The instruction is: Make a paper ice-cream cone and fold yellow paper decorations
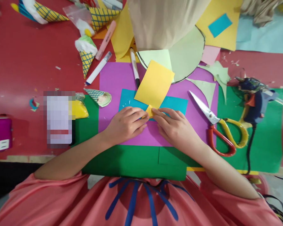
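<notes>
Both hands are pinching the near corner of a yellow rectangular paper sheet point(154, 84), which lies tilted over a teal paper rectangle point(176, 104) on the purple paper sheet point(118, 78). The left hand point(126, 123) and right hand point(175, 125) meet fingertip to fingertip, knuckles up, wrists resting low. It looks like a small fold, though the fingers hide the crease. I'd press flat and keep the edges lined up. The red-and-yellow-handled scissors point(217, 125) lie to the right.
</notes>
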Available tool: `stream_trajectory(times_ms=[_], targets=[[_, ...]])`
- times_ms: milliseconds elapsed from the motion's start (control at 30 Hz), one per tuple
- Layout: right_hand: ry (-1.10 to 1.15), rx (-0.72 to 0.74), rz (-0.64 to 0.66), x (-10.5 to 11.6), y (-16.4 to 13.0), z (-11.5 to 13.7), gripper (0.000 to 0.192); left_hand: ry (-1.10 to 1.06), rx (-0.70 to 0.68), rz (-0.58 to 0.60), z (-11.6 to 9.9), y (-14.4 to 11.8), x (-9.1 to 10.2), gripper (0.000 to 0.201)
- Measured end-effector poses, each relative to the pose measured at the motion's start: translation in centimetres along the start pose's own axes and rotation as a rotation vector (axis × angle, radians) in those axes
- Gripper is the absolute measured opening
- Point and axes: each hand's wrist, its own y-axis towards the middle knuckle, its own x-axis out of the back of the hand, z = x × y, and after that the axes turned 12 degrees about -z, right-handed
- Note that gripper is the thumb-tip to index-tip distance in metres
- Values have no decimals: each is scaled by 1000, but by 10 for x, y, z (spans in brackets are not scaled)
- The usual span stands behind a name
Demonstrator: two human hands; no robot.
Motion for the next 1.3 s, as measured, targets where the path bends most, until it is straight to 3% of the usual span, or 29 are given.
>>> stream_trajectory(times_ms=[233, 367, 500, 633, 867, 1300], targets=[[-163, 0, 114, 17, -6, 14, 22, -30, 20, 27, 1, -2, -1, 24], [-197, 1, 109, 20, -8, 16, 19, 14, 13, 14, 1, 0, 2, 22], [-213, 6, 88, 22, -8, 13, 19, 48, -28, -16, 0, 4, 9, 20], [-261, -13, 124, 24, -8, 14, 26, 112, -112, 36, -2, 6, 20, 21], [-353, -67, 186, 16, -13, 22, 48, 166, -106, 207, -11, 6, 36, 30], [-360, -107, 135, -4, 6, 22, 43, 115, -105, 147, -11, 5, 32, 26]])
